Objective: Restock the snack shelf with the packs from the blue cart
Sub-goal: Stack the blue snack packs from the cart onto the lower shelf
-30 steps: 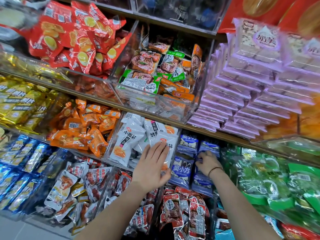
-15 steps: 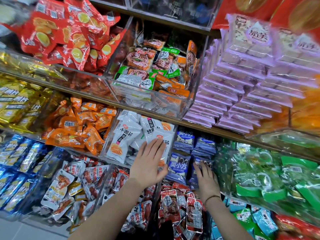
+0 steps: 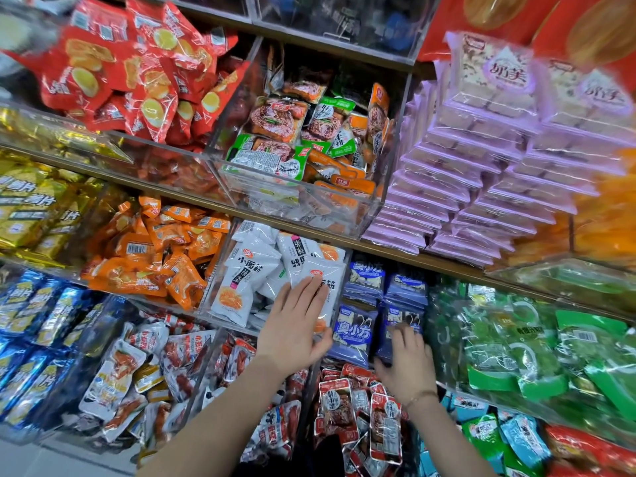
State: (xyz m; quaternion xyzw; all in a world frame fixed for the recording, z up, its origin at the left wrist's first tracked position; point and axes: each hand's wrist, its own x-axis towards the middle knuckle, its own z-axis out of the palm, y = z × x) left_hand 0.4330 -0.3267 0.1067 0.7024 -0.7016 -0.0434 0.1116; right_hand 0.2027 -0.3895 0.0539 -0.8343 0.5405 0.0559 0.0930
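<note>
White packs (image 3: pixel 247 280), glossy with black lettering, lie under the flat, straight-fingered left hand (image 3: pixel 296 332); the right hand (image 3: pixel 406 363) curls onto shiny blue packs (image 3: pixel 358 332), grip unclear.

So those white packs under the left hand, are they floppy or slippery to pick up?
Probably floppy: the white packs are thin film pouches, creased and slumped on one another in their clear bin. Likely slippery, since the film glints. Probably light: each looks flat and thin.
</note>
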